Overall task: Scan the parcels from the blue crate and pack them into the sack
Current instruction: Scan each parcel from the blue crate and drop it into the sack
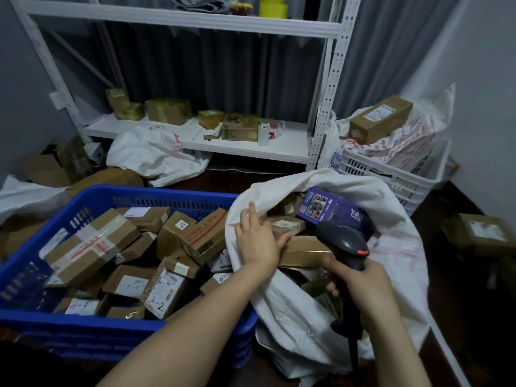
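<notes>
The blue crate at lower left holds several brown cardboard parcels with labels and tape. To its right the white sack lies open with parcels inside, among them a purple box. My left hand reaches over the sack's near rim, fingers straight on the cloth and thumb against a long brown parcel that lies in the sack. My right hand grips the handle of a black barcode scanner, whose head hangs over the sack's mouth.
A white metal shelf at the back carries small boxes and a white cup. A white crate at right holds another sack and a long box. A crumpled sack and loose boxes lie on the dark floor.
</notes>
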